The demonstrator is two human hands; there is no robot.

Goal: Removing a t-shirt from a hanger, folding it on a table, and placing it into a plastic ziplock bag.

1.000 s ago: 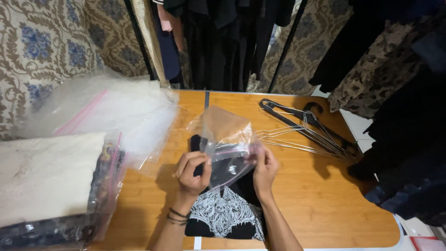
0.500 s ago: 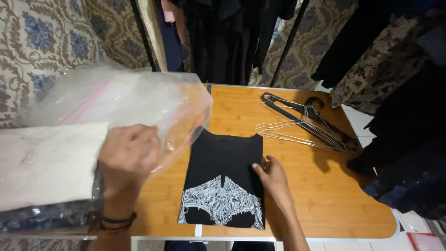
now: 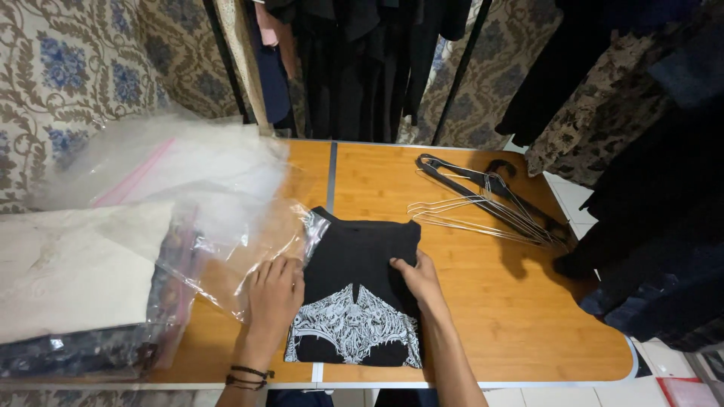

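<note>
On the orange wooden folding table (image 3: 483, 301), centre front, lies a folded black T-shirt with a white ornate print (image 3: 354, 301), flat, print side up. Left hand (image 3: 273, 295) rests palm-down at the shirt's left edge, fingers spread flat on a clear plastic bag (image 3: 234, 249) that touches the fabric there; nothing pinched that I can see. Right hand (image 3: 418, 279) sits on the shirt's right edge, fingers curled over the fold, thumb side hidden, so grip not confirmed. Judgement: shirt is light, soft, floppy, will sag and unfold if lifted by one corner; best taken at both side edges of the fold. Bag film looks thin and slippery, clingy. Bundle of wire and black hangers (image 3: 490, 207) lies well apart, upper right. Stack of bagged garments (image 3: 83, 286) at left.
</note>
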